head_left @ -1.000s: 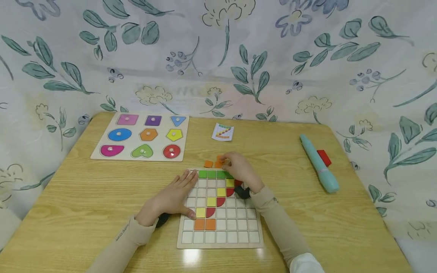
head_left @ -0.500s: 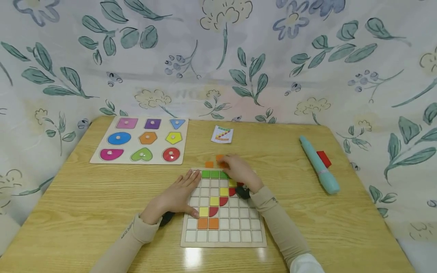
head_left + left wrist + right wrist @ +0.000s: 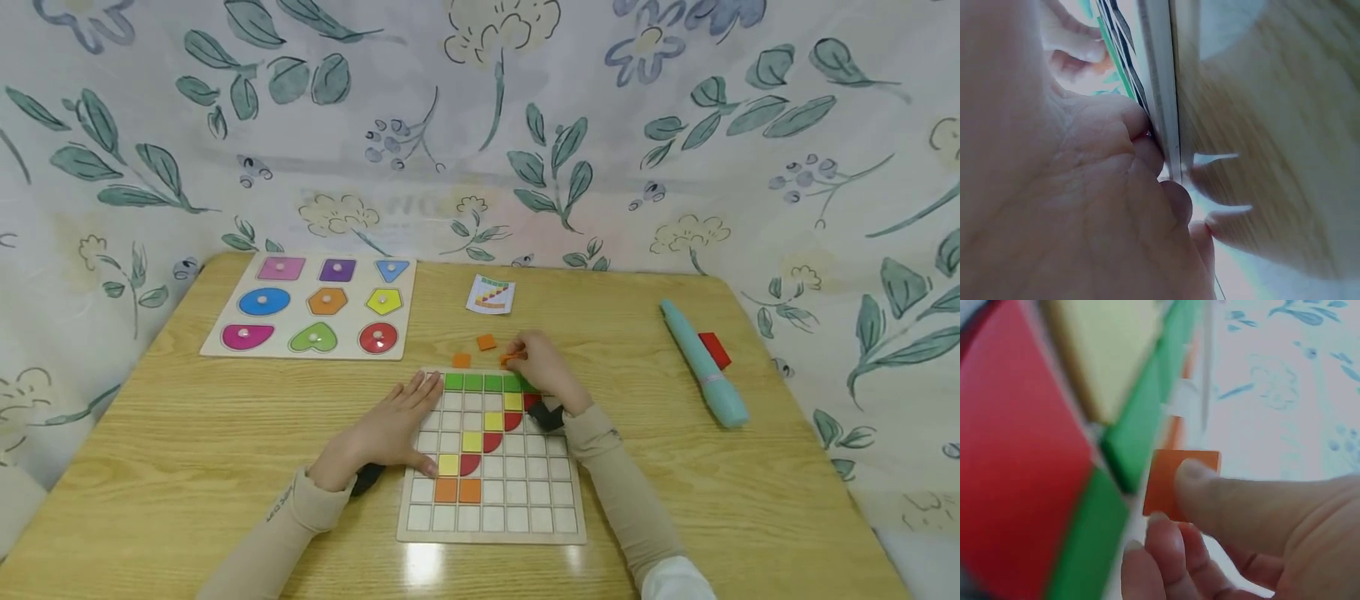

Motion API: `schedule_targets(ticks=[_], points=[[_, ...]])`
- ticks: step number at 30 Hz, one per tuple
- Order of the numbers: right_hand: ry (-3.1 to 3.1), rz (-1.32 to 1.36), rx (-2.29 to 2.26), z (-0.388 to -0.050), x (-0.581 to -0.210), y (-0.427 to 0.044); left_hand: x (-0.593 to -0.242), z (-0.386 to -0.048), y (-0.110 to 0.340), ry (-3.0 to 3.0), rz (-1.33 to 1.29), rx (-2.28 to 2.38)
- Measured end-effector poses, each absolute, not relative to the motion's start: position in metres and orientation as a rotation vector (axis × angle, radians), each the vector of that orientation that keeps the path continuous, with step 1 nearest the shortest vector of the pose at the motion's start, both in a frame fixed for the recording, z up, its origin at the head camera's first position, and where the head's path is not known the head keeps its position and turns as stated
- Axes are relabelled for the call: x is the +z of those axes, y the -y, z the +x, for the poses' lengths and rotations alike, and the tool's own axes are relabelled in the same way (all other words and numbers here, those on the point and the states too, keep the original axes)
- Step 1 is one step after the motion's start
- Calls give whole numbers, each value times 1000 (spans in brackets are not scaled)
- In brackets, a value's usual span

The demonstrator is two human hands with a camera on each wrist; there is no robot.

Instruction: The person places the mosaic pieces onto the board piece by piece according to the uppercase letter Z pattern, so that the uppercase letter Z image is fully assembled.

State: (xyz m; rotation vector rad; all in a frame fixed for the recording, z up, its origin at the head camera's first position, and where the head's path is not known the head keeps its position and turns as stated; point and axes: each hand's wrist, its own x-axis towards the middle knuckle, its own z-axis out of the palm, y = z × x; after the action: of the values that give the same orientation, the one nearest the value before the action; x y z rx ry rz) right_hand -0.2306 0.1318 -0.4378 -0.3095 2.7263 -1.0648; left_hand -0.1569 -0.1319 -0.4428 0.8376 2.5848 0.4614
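Note:
A pale wooden grid board (image 3: 517, 500) lies flat, with green squares along its top row, yellow squares and red rounded pieces on a diagonal, and two orange squares lower down. My left hand (image 3: 390, 429) rests on its left edge with straight, spread fingers. Just past the far edge, my right hand (image 3: 543, 365) pinches an orange square tile (image 3: 1166, 481) between thumb and fingers, as the right wrist view shows closely. Two loose orange tiles lie beyond the board, one orange tile (image 3: 486, 342) farther back and another orange tile (image 3: 461, 360) near the edge.
A small pattern card (image 3: 491, 294) lies behind the tiles. At the back left is a knobbed shape puzzle (image 3: 352, 329). To the right lie a turquoise tapered object (image 3: 701, 362) and a red block (image 3: 715, 350). A floral cloth hangs behind the table.
My right hand has drawn an orange tile to the right, away from the other loose ones, and lifted it. The board has shifted slightly right in view; my left hand stays on it.

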Motion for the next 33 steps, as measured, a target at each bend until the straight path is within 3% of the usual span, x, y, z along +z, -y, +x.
schedule_targets(ticks=[5, 13, 20, 33], points=[[-2683, -415, -1121, -219, -419, -141, -441, -160, 136, -2583, 808, 475], [-2329, -759, -820, -175, -404, -128, -442, -164, 143, -2573, 774, 504], [-2233, -764, -803, -145, -415, -109, -443, -165, 144, -2583, 776, 528], [-2498, -759, -652, -123, -413, -93, -443, -164, 146, -2584, 782, 525]])
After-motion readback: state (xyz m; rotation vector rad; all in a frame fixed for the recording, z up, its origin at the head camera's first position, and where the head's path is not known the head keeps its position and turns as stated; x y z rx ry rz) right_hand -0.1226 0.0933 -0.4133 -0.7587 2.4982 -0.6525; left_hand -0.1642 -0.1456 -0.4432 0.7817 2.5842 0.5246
